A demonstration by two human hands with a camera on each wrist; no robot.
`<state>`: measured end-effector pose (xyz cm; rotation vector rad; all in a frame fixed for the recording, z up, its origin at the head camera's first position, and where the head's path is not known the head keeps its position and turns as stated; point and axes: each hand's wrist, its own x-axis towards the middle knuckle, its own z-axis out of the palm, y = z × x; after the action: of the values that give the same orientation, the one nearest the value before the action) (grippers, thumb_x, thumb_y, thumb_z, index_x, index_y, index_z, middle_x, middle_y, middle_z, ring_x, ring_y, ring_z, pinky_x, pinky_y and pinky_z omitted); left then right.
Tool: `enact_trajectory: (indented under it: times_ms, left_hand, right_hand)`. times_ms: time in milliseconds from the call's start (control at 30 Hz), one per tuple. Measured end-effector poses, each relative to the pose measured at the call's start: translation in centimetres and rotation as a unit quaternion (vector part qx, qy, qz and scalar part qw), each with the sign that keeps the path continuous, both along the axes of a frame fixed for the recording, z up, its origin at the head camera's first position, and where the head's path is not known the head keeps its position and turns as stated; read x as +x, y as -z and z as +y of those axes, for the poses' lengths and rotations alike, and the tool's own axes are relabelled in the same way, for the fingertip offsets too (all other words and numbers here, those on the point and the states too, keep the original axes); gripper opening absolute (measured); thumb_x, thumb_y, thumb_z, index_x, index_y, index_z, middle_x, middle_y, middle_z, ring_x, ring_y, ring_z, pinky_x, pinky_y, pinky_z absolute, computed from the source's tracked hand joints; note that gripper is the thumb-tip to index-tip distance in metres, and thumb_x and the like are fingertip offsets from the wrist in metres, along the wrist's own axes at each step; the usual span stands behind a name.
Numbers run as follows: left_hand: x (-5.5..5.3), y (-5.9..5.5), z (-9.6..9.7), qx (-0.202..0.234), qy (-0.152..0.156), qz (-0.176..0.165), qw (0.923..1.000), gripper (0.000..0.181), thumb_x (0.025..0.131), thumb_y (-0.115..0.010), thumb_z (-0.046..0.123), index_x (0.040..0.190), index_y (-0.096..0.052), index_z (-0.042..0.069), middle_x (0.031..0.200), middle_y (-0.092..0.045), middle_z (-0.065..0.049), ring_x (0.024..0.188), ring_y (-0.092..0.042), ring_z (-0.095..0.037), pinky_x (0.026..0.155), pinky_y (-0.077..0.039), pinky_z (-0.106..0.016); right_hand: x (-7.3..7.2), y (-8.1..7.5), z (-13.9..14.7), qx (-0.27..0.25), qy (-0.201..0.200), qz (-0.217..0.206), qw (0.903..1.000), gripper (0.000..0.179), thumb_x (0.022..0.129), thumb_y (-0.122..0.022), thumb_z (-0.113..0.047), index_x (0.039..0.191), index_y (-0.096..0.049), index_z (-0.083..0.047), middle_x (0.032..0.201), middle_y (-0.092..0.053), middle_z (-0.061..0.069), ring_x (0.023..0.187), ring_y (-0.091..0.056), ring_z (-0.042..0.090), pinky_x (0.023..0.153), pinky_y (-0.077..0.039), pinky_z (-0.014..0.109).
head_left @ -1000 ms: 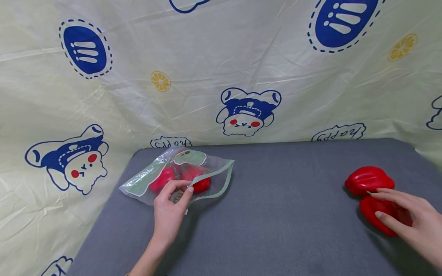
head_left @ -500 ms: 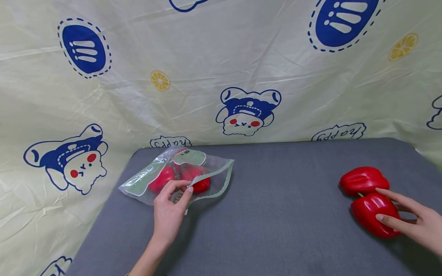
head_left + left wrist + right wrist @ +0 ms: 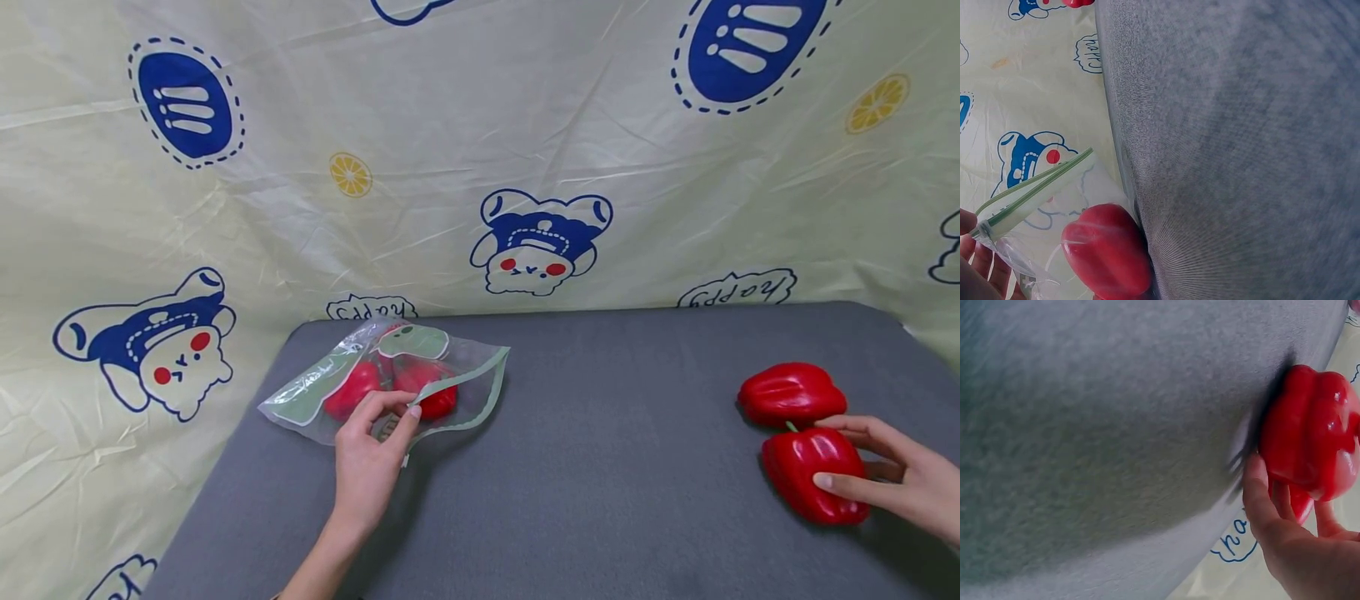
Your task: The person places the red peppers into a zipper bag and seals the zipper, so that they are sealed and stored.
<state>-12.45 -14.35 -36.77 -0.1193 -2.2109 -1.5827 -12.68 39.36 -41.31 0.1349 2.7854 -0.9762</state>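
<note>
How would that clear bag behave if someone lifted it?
The clear bag would probably flop, since its film looks thin and creased. The red peppers inside would likely make it sag. Its glossy surface might feel slippery.

Red peppers [image 3: 813,477], perhaps three in bag [image 3: 318,393]

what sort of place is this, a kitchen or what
Probably a makeshift recording or practice area, not clearly a kitchen: a cartoon-printed sheet hangs behind a gray table, where red peppers and a clear bag lie.
</note>
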Motion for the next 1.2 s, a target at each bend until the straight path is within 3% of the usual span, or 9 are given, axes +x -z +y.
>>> enact_trajectory:
  times_ms: [167, 400, 600, 933, 1200]
  left_hand:
    - [0.6, -0.9, 0.4, -0.016, -0.005, 0.013, 0.9998, 0.018, 0.088, -0.071, 0.003, 0.106, -0.071, 0.006, 0.093, -0.062, -0.004, 0.086, -0.057, -0.02, 0.07, -0.052, -0.028]
    - [0.8, -1.7, 0.6, -0.006, -0.001, 0.005, 1.0, 0.017, 0.086, -0.072, 0.001, 0.103, -0.071, 0.003, 0.09, -0.061, -0.005, 0.085, -0.058, -0.02, 0.07, -0.053, -0.031]
    - [0.8, -1.5, 0.4, -0.006, -0.001, 0.005, 1.0, 0.017, 0.086, -0.072, 0.001, 0.103, -0.07, 0.004, 0.091, -0.061, -0.005, 0.086, -0.058, -0.021, 0.07, -0.053, -0.031]
    - [0.8, -1.4, 0.5, -0.002, 0.002, 0.009, 1.0, 0.016, 0.088, -0.072, 0.002, 0.104, -0.071, 0.005, 0.092, -0.061, -0.003, 0.086, -0.058, -0.02, 0.07, -0.053, -0.029]
    - [0.6, -1.2, 0.5, -0.01, -0.005, 0.006, 0.9999, 0.017, 0.088, -0.071, 0.001, 0.105, -0.071, 0.005, 0.093, -0.062, -0.004, 0.086, -0.057, -0.02, 0.07, -0.052, -0.028]
  right_hand:
    - [0.1, -0.4, -1.0, -0.011, -0.017, 0.035, 0.9992, 0.08, 0.08, -0.081, -0.025, 0.129, -0.029, 0.012, 0.12, -0.035, 0.036, 0.104, -0.036, 0.053, 0.063, -0.051, 0.036]
    - [-0.1, -0.6, -2.0, -0.034, -0.039, 0.011, 0.9986, 0.087, 0.075, -0.085, -0.023, 0.133, -0.028, 0.008, 0.121, -0.033, 0.035, 0.101, -0.041, 0.056, 0.063, -0.058, 0.044]
    - [-0.6, -0.5, -3.0, 0.013, -0.055, -0.007, 0.9984, 0.099, 0.073, -0.085, -0.034, 0.141, -0.027, 0.008, 0.117, -0.041, 0.038, 0.099, -0.048, 0.052, 0.063, -0.058, 0.043]
    - [-0.5, -0.8, -5.0, 0.017, -0.065, 0.005, 0.9977, 0.093, 0.076, -0.082, -0.041, 0.145, -0.034, 0.0, 0.119, -0.046, 0.034, 0.101, -0.047, 0.049, 0.062, -0.057, 0.042]
    - [-0.6, -1.6, -7.3, -0.009, -0.076, 0.055, 0.9956, 0.086, 0.078, -0.08, -0.039, 0.146, -0.039, -0.007, 0.124, -0.046, 0.032, 0.102, -0.048, 0.047, 0.06, -0.056, 0.04]
